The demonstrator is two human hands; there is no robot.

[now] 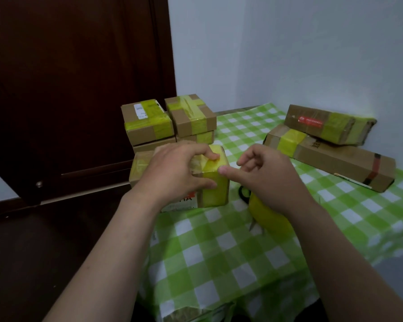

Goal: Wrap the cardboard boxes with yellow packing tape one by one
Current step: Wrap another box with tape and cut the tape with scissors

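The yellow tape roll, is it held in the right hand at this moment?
No, the yellow tape roll lies on the checked tablecloth under the right wrist, while the right hand only touches the box with its thumb.

One head-worn view looks forward and down from close above the left hand (175, 169), right hand (271, 180) and table (219, 252).

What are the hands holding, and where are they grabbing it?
The left hand grips the taped box by its top front edge. The right hand holds nothing; its thumb only touches the box's right corner.
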